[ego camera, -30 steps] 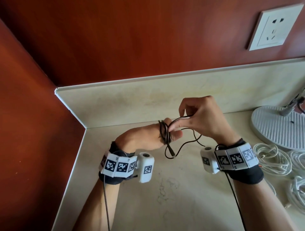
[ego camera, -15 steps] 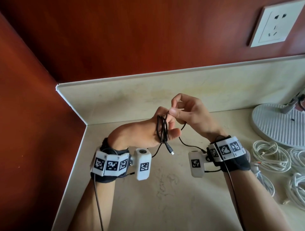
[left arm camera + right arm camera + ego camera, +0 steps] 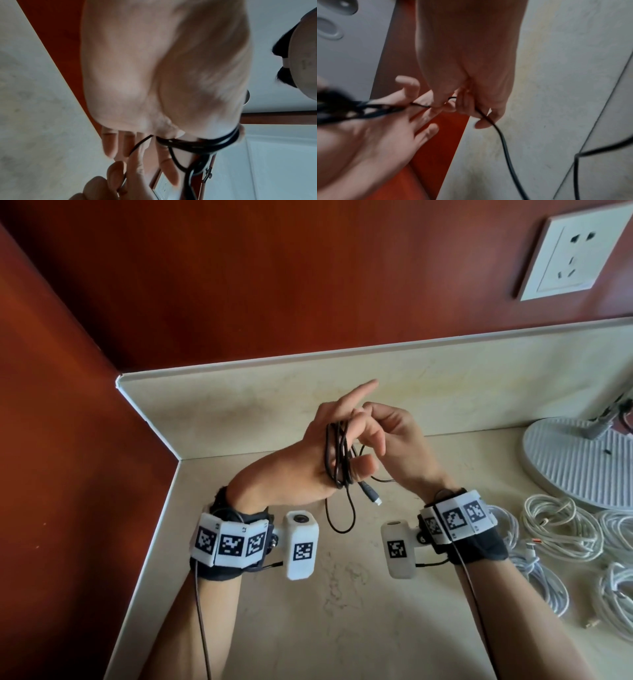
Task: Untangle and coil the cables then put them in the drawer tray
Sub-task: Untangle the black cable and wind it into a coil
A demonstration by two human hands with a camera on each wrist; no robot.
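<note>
A thin black cable is wound in several turns round my left hand, which is raised over the countertop with its fingers straight and spread. The turns pass outside the thumb, as the left wrist view shows at the cable. My right hand is close behind the left fingers and pinches the free strand between thumb and fingertips. A loose loop and the plug hang below the left hand. No drawer tray is in view.
Several white cable bundles lie on the beige countertop at the right. A white ribbed round base stands behind them. A low stone backsplash and red walls close the corner; a wall socket is at the upper right.
My left hand has risen and straightened its fingers out of a closed grip. My right hand has carried the strand up behind the left fingers, and a slack loop now hangs below.
</note>
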